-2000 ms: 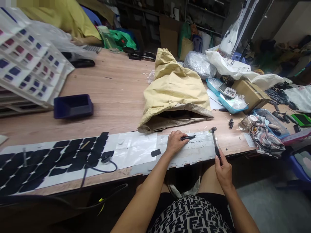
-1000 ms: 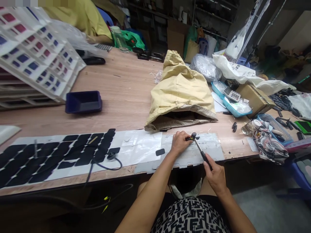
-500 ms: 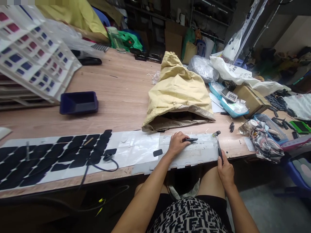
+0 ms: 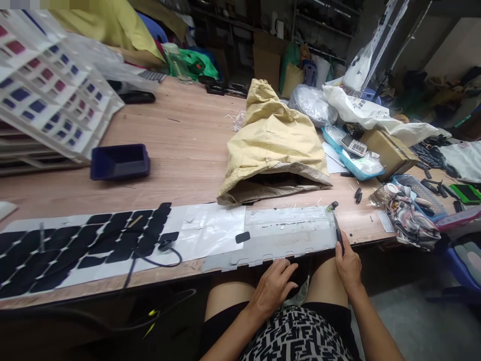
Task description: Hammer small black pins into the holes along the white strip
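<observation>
My right hand point(image 4: 348, 263) is wrapped around the black handle of a small hammer point(image 4: 336, 220), whose head rests near the right end of a grey-white plastic sheet point(image 4: 289, 239). Just below the front edge of that sheet, above my lap, is my left hand point(image 4: 273, 285). Its thumb and index finger are apart, and I see nothing between them; the other fingers are partly hidden. A small black rounded pad point(image 4: 242, 237) lies at the left part of the sheet. Further left, several black pads point(image 4: 150, 235) lie in rows on white paper point(image 4: 205, 223).
A yellow cloth sack point(image 4: 278, 145) lies behind the sheet, its mouth facing me. A dark blue bin point(image 4: 120, 163) and white crates point(image 4: 56, 95) stand at the left. Blue trays point(image 4: 361, 165), a glass jar point(image 4: 381, 195) and patterned cloth point(image 4: 411, 220) crowd the right. A person's yellow sleeve point(image 4: 124, 30) shows at the back.
My left hand has moved from the sheet back towards my lap, and the slim black piece it held over the sheet is no longer visible. My right hand keeps the hammer in place.
</observation>
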Motion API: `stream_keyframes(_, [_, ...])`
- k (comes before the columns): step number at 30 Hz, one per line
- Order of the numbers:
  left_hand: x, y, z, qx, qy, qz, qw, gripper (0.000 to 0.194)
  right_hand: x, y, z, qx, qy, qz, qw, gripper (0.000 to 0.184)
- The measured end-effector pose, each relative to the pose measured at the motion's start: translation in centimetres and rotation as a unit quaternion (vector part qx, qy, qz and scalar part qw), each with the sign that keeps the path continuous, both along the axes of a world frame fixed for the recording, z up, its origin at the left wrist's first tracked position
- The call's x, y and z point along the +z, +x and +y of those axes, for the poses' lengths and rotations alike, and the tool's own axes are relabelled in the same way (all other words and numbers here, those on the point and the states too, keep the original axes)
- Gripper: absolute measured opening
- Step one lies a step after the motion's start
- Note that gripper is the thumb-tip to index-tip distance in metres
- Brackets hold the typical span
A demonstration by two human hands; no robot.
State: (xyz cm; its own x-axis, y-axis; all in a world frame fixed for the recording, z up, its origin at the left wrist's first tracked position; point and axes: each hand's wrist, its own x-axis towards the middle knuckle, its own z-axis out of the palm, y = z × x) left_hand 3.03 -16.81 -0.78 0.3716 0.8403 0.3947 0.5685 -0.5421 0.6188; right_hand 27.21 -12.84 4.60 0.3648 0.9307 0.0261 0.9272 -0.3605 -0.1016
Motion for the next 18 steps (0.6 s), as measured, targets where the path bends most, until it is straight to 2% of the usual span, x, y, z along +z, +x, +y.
stream_keyframes(2, [0.9, 0.2, 1.3, -0.007, -0.021, -0.025, 0.999, 0.034, -0.1, 0.1, 0.0, 0.001, 0.000, 0.004, 1.000, 0.049])
stream_keyframes(4, [2.2, 0.3, 4.1, 0.015, -0.030, -0.048, 0.998, 0.031, -0.3, 0.2, 0.0, 0.001, 0.002, 0.006, 1.000, 0.050])
stream_keyframes(6, [3.5, 0.1, 8.4, 0.089, -0.031, -0.050, 0.994, 0.027, -0.5, 0.3, 0.0, 0.003, 0.006, 0.006, 1.000, 0.050])
stream_keyframes(8, [4.2, -0.3, 13.7, 0.191, -0.066, -0.037, 0.979, 0.030, -0.6, 0.3, 0.0, 0.004, 0.006, 0.007, 1.000, 0.050])
stream_keyframes(11, [4.5, -1.1, 21.3, 0.302, -0.114, -0.001, 0.947, 0.036, -0.6, 0.3, 0.0, 0.009, 0.005, 0.010, 1.000, 0.049])
stream_keyframes(13, [4.2, -1.4, 24.9, 0.328, -0.155, 0.013, 0.932, 0.039, -0.6, 0.3, 0.0, 0.012, 0.009, 0.013, 1.000, 0.049])
stream_keyframes(15, [3.9, -1.4, 27.3, 0.325, -0.194, 0.023, 0.925, 0.039, -0.7, 0.3, 0.0, 0.013, 0.013, 0.016, 1.000, 0.049])
stream_keyframes(18, [3.5, -1.3, 29.1, 0.315, -0.224, 0.042, 0.921, 0.038, -0.8, 0.3, -0.1, 0.015, 0.018, 0.020, 1.000, 0.049])
